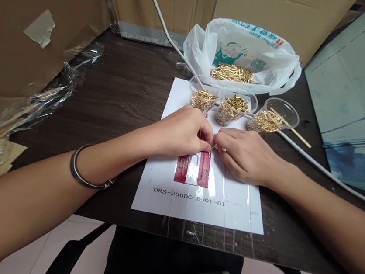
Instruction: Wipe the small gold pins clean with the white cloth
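Dark table (125, 86), 3 cups (284, 108) of pins (237, 103), left hand (185, 130) beside right hand (249, 157), fingers (207, 131) pinched narrow (contents unclear)

small gold-toned piece (214, 146) | perhaps a pin, mostly hidden | near upper right corner of glossy, flat red-and-white panel (203, 175)

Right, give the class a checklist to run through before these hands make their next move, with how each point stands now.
1. Cups stocked: ok; three clear cups hold gold-coloured pieces.
2. Printed sheet on the table: ok.
3. Red-and-white print in sight: ok, at least its near part.
4. White cable clear of the sheet: not ok; it crosses the far end.
5. What the left hand and right hand grip: cannot tell; fingers mostly hide it.
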`<state>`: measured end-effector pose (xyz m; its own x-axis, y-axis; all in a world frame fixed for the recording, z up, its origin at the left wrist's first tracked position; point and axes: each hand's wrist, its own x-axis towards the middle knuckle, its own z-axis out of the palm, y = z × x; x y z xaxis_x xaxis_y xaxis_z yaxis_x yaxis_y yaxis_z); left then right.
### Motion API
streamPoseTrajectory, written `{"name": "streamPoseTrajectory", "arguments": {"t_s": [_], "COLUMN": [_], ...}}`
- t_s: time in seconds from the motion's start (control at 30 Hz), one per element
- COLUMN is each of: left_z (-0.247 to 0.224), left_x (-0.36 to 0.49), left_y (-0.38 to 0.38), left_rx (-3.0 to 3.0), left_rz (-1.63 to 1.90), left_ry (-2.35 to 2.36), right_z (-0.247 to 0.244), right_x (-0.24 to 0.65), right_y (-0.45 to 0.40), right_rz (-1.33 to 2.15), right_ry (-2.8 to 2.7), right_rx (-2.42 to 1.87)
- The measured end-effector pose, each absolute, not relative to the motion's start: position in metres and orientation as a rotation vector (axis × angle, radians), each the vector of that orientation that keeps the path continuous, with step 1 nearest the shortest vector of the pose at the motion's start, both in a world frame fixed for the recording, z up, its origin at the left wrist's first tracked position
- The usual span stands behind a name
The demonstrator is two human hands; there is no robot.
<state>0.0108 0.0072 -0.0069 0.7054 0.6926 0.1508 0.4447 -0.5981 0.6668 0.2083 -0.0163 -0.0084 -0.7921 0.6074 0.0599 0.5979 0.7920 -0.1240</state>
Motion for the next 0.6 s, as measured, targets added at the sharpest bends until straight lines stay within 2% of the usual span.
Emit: {"name": "streamPoseTrajectory", "arguments": {"t_s": [0.4, 0.6], "left_z": [-0.0066, -0.0077], "left_x": [0.0106, 0.0106], "left_y": [0.0075, 0.0089], "left_rx": [2.302, 2.298], "left_rz": [0.533, 0.54], "left_ry": [0.843, 0.822], "right_z": [-0.0026, -0.0039], "right_x": [0.201, 0.2032], "right_y": [-0.0217, -0.016], "right_rz": [0.078, 0.295], "right_ry": [-2.889, -2.852], "right_rx": [-1.102, -1.033]}}
